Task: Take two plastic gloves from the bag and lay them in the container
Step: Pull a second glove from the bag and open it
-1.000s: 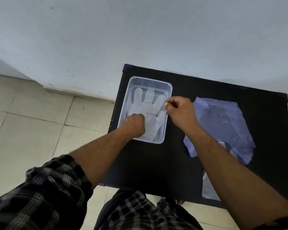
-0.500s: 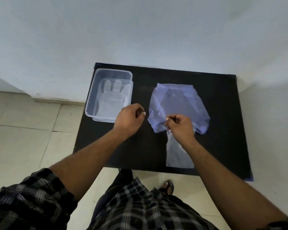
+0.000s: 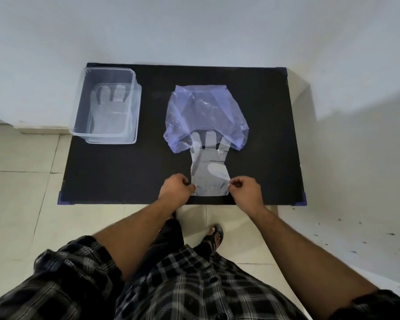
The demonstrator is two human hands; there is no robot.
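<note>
Both hands, left (image 3: 176, 188) and right (image 3: 245, 189), pinched the second glove's (image 3: 209, 172) cuff corners. A slow, even pull would probably slide it from the bag (image 3: 206, 114) without dragging that along.

Soft, diffuse, moderately dim light is cast across the scene, faint glare is seen on the clear container (image 3: 106, 107) and the bag (image 3: 206, 112), a soft shadow is thrown on the wall at right, and wide-angle distortion with slight softness is seen toward the edges.

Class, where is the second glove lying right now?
In the head view, the second glove lies flat on the black table, right of centre, fingertips under the bag, cuff pinched by both hands.
</note>
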